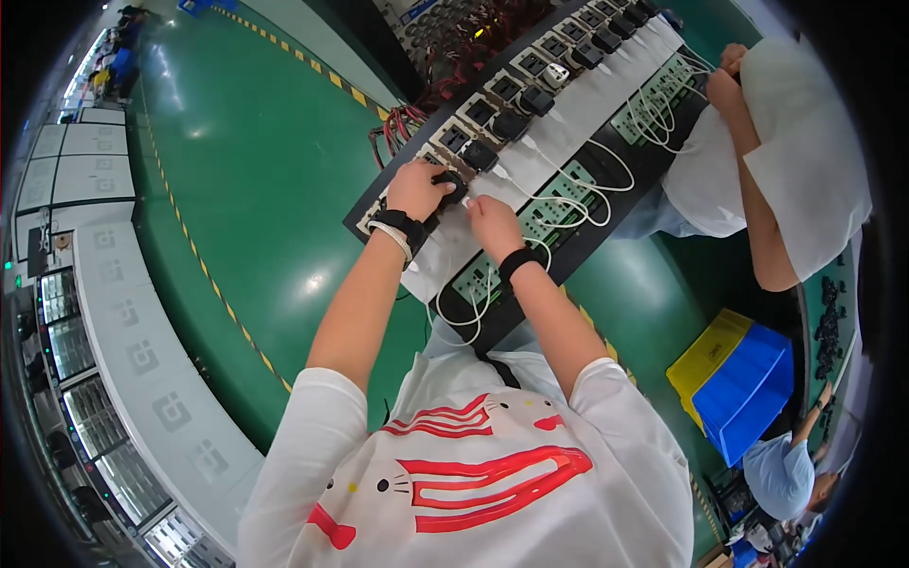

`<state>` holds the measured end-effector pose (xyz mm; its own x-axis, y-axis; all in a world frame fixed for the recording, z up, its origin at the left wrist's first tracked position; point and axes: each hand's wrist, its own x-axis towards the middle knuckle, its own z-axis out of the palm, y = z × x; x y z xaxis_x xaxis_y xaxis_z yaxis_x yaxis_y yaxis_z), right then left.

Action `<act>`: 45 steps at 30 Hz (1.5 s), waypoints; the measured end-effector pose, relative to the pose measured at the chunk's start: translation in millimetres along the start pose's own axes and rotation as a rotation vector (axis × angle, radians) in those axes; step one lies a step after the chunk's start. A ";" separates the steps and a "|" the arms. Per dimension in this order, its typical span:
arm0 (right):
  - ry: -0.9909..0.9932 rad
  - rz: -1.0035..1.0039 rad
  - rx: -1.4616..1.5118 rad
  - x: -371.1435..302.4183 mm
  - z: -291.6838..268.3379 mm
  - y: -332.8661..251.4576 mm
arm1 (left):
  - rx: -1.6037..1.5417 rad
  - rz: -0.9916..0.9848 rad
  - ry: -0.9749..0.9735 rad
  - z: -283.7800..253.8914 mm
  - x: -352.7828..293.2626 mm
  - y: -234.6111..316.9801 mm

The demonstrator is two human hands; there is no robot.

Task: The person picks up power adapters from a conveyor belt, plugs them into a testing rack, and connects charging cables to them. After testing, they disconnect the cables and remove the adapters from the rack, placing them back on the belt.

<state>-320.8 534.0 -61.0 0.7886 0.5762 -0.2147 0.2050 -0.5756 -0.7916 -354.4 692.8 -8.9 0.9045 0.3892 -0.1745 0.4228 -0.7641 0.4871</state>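
My left hand (pixel 417 192) is closed around a black power adapter (pixel 455 187) seated at the near end of a long row of sockets. Beside it, my right hand (pixel 495 227) pinches the end of a white cable, its plug (pixel 467 202) against or very close to the adapter; whether it is inserted I cannot tell. Farther along the row sit more black adapters, such as this adapter (pixel 478 154), with a white cable (pixel 530 189) running from it. Green boards with ports (pixel 478 277) lie along the bench's right side, and white cables loop into them.
The dark bench (pixel 625 175) runs from near my body to the far right. A co-worker in white (pixel 805 142) stands at its right side. Red wires (pixel 402 131) bunch behind the sockets. Blue and yellow bins (pixel 753 388) stand on the green floor at right. A white counter (pixel 142 331) curves along the left.
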 end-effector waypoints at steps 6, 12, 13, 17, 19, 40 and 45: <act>0.032 0.040 -0.059 6.9 2.4 -3.4 | 0.030 0.018 0.003 2.2 0.3 4.0; 0.001 0.037 -0.041 7.0 -1.3 -6.2 | 0.064 0.028 -0.020 2.2 1.5 6.7; -0.030 -0.013 -0.016 7.7 -7.5 -5.3 | 0.071 0.028 -0.016 0.4 2.1 4.0; 0.296 -0.291 0.069 -33.3 -57.2 1.4 | -0.604 -0.158 0.409 -28.4 -12.2 -14.2; 0.230 -0.232 0.238 -70.0 -87.4 21.8 | -0.701 -0.341 0.567 -48.0 -38.5 -42.7; 0.024 0.836 0.816 -138.1 -20.0 132.5 | 0.096 0.226 -0.294 -30.7 -21.7 -66.6; 0.238 0.774 0.932 -133.7 -3.3 118.0 | -0.192 0.294 -0.015 -22.7 -17.1 -114.0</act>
<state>-400.1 387.1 -123.8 0.6239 0.0916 -0.7761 -0.7774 -0.0288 -0.6283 -419.4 785.0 -42.0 0.9873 0.1581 -0.0150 0.1272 -0.7309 0.6706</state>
